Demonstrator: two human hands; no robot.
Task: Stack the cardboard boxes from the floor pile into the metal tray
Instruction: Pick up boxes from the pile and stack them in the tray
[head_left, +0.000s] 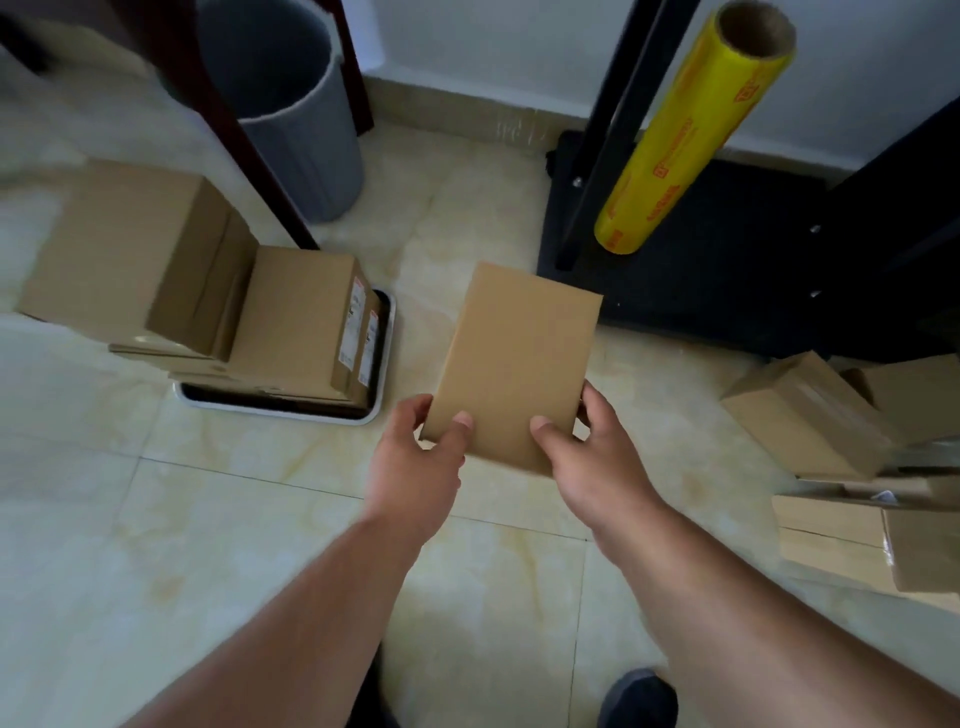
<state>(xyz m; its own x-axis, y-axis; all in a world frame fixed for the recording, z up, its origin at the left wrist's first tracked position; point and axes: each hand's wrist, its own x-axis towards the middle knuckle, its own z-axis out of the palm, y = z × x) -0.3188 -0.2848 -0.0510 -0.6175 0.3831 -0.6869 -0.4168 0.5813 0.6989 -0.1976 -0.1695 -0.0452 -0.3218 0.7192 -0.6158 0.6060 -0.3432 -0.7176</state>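
You hold a flat cardboard box (511, 364) in the middle of the frame, above the tiled floor (156, 519), with its far end tipped away from you. Your left hand (421, 462) grips its near left corner, thumb pressed on top and fingers curled under the edge; your right hand (592, 457) clamps the near right corner the same way. At left of centre, the metal tray (291, 413) sits on the floor, already carrying a stack of boxes (301, 322), with a bigger box (135, 254) leaning over the stack from the left. The floor pile (831, 441) of remaining boxes lies at the right edge. A grey bin (291, 104) stands at upper left, and a yellow roll of film (691, 130) leans on a black stand (701, 260) at upper right.
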